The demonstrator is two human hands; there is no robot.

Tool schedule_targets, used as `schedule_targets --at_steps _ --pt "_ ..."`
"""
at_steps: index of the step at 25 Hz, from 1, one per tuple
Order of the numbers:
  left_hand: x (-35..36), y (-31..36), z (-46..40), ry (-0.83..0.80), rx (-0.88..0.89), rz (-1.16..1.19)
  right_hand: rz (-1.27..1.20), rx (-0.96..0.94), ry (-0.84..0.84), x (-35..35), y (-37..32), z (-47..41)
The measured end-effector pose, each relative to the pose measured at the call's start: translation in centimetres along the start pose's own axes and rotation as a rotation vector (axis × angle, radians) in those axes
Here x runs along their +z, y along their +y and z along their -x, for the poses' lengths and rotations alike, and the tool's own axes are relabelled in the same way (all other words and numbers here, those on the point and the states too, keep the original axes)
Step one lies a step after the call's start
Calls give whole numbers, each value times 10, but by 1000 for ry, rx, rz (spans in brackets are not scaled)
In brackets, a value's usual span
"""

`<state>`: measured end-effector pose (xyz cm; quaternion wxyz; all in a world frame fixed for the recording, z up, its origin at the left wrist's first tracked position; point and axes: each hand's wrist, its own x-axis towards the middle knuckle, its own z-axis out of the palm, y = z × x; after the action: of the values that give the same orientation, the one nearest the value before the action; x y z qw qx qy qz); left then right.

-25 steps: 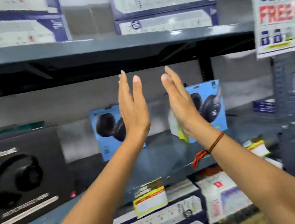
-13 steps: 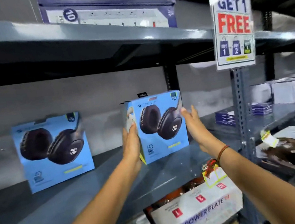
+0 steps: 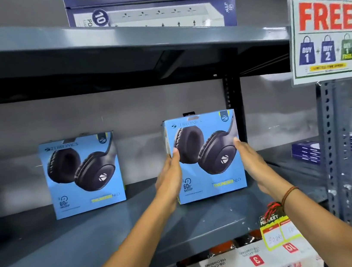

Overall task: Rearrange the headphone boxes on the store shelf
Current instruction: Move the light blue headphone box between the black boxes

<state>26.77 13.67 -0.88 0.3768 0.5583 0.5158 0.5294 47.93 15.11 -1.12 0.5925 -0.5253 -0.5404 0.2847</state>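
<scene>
2 hands press a blue headphone box from both sides on a grey metal shelf.

The grey metal store shelf [image 3: 95, 242] spans the scene, with a white "BUY 2 GET 1 FREE" sign [image 3: 321, 17] hanging at upper right. A second blue cardboard headphone box [image 3: 83, 175] stands upright to the left, well apart. The held blue cardboard headphone box [image 3: 206, 156] stands upright at centre; whether its base touches the shelf I cannot tell. The left hand [image 3: 169, 180] lies flat against its left side, the right hand [image 3: 250, 163] against its right; each grip is an open palm clamping the box. A red-and-brown thread band [image 3: 288, 194] circles the right wrist.
</scene>
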Motion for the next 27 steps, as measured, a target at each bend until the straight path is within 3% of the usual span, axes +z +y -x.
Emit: schedule_targets --at_steps 7,13,21,27 --pt "-71 57 26 107 78 11 111 -224 62 -21 -73 36" --pt "-105 53 50 184 69 7 166 -316 31 6 -96 63" --pt "-178 16 51 404 25 130 11 -303 -209 109 -83 81" --pt "-237 -34 24 515 -51 240 53 -298 -403 189 -74 83"
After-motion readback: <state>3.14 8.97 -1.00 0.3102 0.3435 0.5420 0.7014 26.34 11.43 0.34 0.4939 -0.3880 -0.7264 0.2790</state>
